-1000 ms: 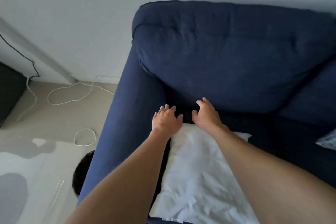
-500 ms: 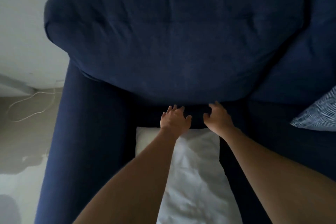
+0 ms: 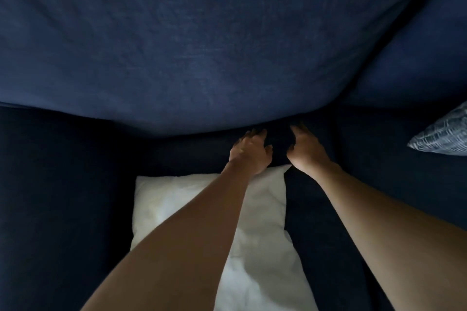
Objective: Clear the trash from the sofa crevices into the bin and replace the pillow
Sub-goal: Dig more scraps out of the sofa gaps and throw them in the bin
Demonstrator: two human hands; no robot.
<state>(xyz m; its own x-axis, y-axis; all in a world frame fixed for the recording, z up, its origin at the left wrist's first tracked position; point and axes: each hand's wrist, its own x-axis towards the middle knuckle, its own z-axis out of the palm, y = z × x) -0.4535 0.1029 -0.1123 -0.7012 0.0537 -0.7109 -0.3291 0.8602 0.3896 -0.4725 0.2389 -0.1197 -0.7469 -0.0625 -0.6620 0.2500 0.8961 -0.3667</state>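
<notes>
Left hand [image 3: 250, 151]: over the top edge of the pillow, fingers loosely spread and bent toward the crevice at 12 o'clock; it pinches nothing.
Right hand [image 3: 307, 150]: just beside the left, apart from it, off the pillow's top right corner; fingers open and curled, tips in the shadow under the cushion, holding nothing that shows.
Pillow [image 3: 177, 204]: white, lying flat on the seat [image 3: 379, 197] at 6 o'clock, under the left forearm. It is not yet propped against the back.
Crevice [image 3: 278, 131]: the dark seam where the back cushion [image 3: 202, 45] meets the seat. No trash can be made out in it; it is too dark to tell.
Bin: not in view.
Second pillow [image 3: 444, 134]: patterned, at 3 o'clock, well apart from both hands.
Risk, missed trash: the seam is in deep shadow and the cushion overhangs it, so small scraps would likely be found by feel alone and could be left behind or pushed deeper.
Risk, pillow: the left forearm crosses the pillow; a sweep along the seam could drag it or drop crumbs on it.
Risk, carry: with the bin out of sight, loose bits gathered in open hands could spill on the way.
Risk, fingers: reaching blind, the tips could meet something sharp or snag on the fabric.
</notes>
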